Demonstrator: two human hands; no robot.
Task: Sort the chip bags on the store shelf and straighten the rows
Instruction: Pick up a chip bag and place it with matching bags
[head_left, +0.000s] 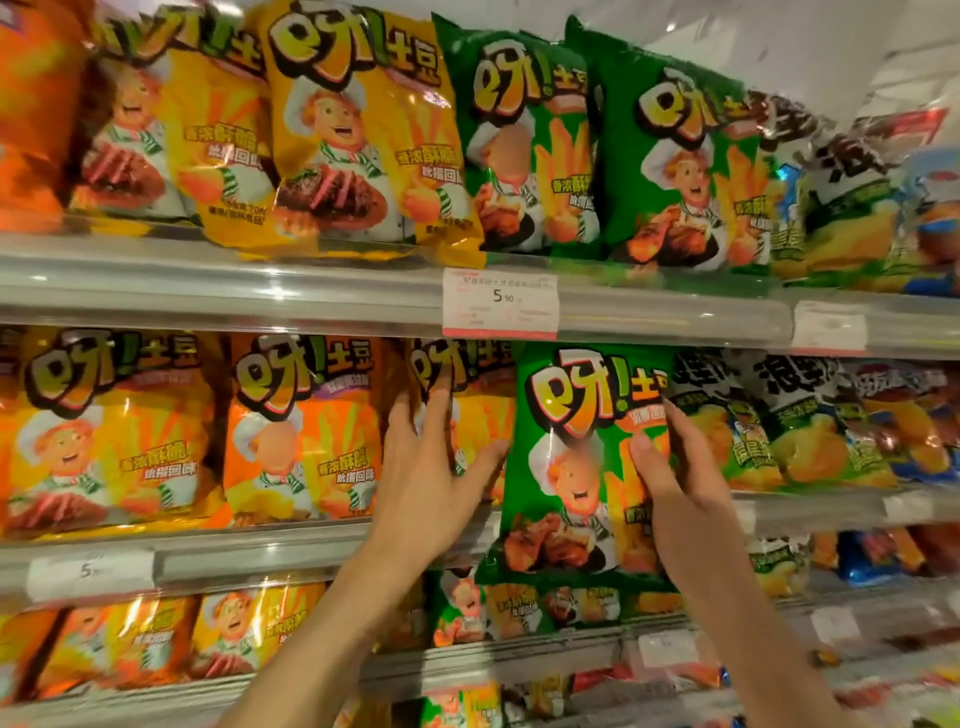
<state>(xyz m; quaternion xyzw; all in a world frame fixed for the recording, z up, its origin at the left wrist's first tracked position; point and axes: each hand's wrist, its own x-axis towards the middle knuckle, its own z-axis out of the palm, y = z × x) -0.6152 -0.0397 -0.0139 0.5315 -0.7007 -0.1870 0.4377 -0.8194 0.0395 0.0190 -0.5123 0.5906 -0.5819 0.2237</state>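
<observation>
Nearest the camera, two bare forearms reaching up from the bottom edge. Right hand (675, 467) closed on the right edge of a green chip bag (566, 457), thumb across the front, fingers tucked behind; bag upright at the middle shelf, lower edge hanging past the shelf rail (249, 556). Left hand (436, 467) spread wide and flat, gripping nothing, palm and fingers pressed on an orange bag (467, 410) just left of the green one, little finger touching the green bag's left edge. Further left on the same shelf, two more orange bags (306, 431) standing in a row; to the right, white-and-green bags (789, 415). Beyond and above, price tag (500, 304) on the upper rail, then yellow bags (358, 130) and two green bags (675, 171) side by side on the upper shelf.
</observation>
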